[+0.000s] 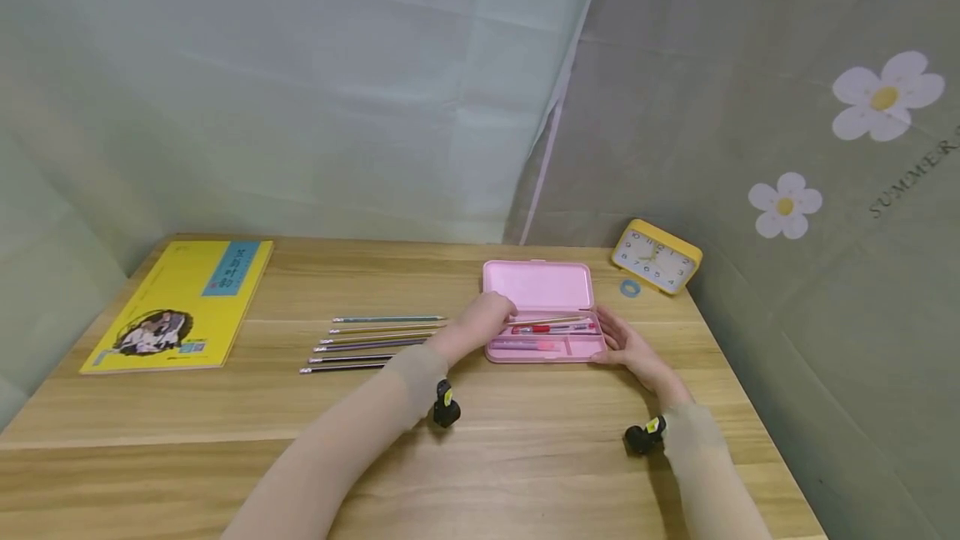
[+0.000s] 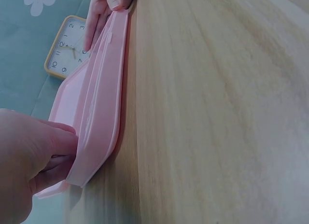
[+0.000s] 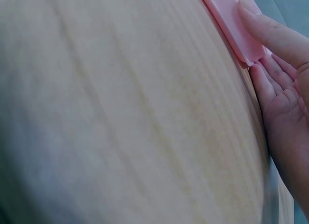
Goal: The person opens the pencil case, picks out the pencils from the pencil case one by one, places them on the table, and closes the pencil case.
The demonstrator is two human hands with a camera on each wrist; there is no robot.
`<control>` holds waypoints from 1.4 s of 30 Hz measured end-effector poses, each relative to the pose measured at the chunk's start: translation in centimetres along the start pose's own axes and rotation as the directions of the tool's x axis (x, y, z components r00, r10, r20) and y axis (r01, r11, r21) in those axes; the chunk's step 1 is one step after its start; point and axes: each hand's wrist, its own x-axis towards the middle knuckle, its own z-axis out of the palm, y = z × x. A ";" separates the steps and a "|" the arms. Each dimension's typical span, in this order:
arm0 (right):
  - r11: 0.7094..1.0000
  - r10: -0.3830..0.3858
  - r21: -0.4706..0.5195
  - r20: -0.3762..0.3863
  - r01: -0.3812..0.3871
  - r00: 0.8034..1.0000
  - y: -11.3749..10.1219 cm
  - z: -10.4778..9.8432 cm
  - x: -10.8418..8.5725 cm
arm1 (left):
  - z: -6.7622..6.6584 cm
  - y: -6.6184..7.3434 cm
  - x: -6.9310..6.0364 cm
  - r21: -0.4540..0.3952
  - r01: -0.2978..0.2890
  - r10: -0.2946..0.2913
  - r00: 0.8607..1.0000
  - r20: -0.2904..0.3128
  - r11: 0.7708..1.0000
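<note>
A pink pencil case [image 1: 540,359] lies on the table with its lid [image 1: 537,286] folded back. Inside are a pencil [image 1: 558,320], a red pen [image 1: 551,328] and a pink-tipped pen [image 1: 525,345]. My left hand [image 1: 483,325] reaches over the case's left end with curled fingers and holds the pencil near its left end; the fingertips are hidden behind the case wall in the left wrist view. At the opposite end, my right hand [image 1: 633,352] grips the case, thumb at the front corner and fingers behind. Several pencils [image 1: 390,330] lie in a row left of the case.
A yellow book [image 1: 187,298] lies at the table's left. At the back right stands a yellow alarm clock [image 1: 657,257], with a blue ring [image 1: 630,288] in front of it. Curtains [image 1: 337,107] hang behind the wooden table [image 1: 525,473].
</note>
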 end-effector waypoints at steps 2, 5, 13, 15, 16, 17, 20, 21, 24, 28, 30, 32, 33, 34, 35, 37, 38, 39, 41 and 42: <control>1.000 -0.004 -0.004 0.004 0.004 1.000 0.0 0.0 0.0 | 0.0 0.0 0.0 -0.005 0.011 -0.011 1.000 -0.001 1.000; 1.000 0.002 -0.016 0.007 -0.001 1.000 -0.1 0.0 0.0 | 0.1 0.1 0.0 -0.020 0.023 -0.023 1.000 -0.006 1.000; 0.999 0.026 -0.020 -0.011 -0.026 1.000 -0.2 0.1 -0.1 | -0.1 -0.1 -0.1 -0.124 0.046 -0.047 0.999 -0.008 0.991; 0.999 0.026 -0.020 -0.011 -0.027 1.000 -0.2 0.1 -0.1 | -0.4 -0.1 -0.2 -0.156 0.060 -0.062 0.998 -0.004 0.986; 0.999 0.026 -0.022 -0.012 -0.026 1.000 -0.2 0.1 -0.1 | -0.5 -0.1 -0.2 -0.160 0.061 -0.063 0.998 -0.005 0.985; 0.999 0.026 -0.023 -0.012 -0.026 1.000 -0.2 0.1 -0.1 | -0.6 -0.1 -0.2 -0.161 0.063 -0.065 0.998 -0.005 0.985; 0.999 0.024 -0.030 -0.012 -0.024 1.000 -0.2 0.1 -0.1 | -0.9 -0.1 -0.3 -0.167 0.073 -0.074 0.997 -0.002 0.983; 0.999 0.018 -0.034 -0.007 -0.018 1.000 -0.2 0.1 -0.1 | -1.0 0.0 -0.3 -0.165 0.072 -0.073 0.997 -0.003 0.984; 0.999 0.019 -0.030 -0.008 -0.020 1.000 -0.2 0.1 -0.1 | -1.3 0.1 -0.4 -0.166 0.066 -0.069 0.998 -0.007 0.984; 1.000 0.020 -0.020 -0.002 -0.020 1.000 -0.3 0.1 -0.1 | -1.7 0.2 -0.6 -0.164 0.039 -0.044 0.999 -0.027 0.986; 1.000 0.022 -0.013 -0.001 -0.022 1.000 -0.4 0.2 -0.1 | -1.9 0.1 -0.8 -0.158 0.018 -0.025 0.999 -0.044 0.987; 1.000 0.023 -0.010 -0.001 -0.023 1.000 -0.4 0.2 -0.1 | -2.2 0.0 -0.9 -0.159 0.000 -0.009 0.998 -0.057 0.987; 1.000 0.023 -0.012 -0.001 -0.023 1.000 -0.4 0.2 -0.1 | -2.3 -0.1 -1.1 -0.160 -0.012 0.002 0.998 -0.064 0.987; 1.000 0.022 -0.015 -0.001 -0.022 1.000 -0.4 0.2 -0.1 | -2.5 -0.1 -1.2 -0.164 -0.017 0.006 0.998 -0.067 0.986; 1.000 0.023 -0.014 -0.001 -0.023 1.000 -0.4 0.1 -0.1 | -2.8 -0.2 -1.3 -0.166 -0.023 0.011 0.997 -0.072 0.986; 0.999 0.025 -0.022 -0.001 -0.025 1.000 -0.3 0.1 -0.1 | -3.4 -0.2 -1.7 -0.174 -0.029 0.016 0.997 -0.077 0.984; 0.999 0.028 -0.021 -0.003 -0.028 1.000 -0.3 0.1 -0.1 | -3.7 -0.3 -1.9 -0.175 -0.034 0.020 0.997 -0.081 0.984; 0.999 0.029 -0.023 -0.004 -0.029 1.000 -0.3 0.1 -0.1 | -4.1 -0.3 -2.1 -0.172 -0.043 0.028 0.996 -0.088 0.984; 0.999 0.025 -0.027 -0.001 -0.025 1.000 -0.3 0.0 -0.1 | -4.9 -0.5 -2.6 -0.168 -0.061 0.043 0.993 -0.107 0.984; 0.999 0.020 -0.030 0.002 -0.020 1.000 -0.3 0.0 -0.1 | -5.2 -0.6 -2.9 -0.163 -0.071 0.052 0.991 -0.120 0.984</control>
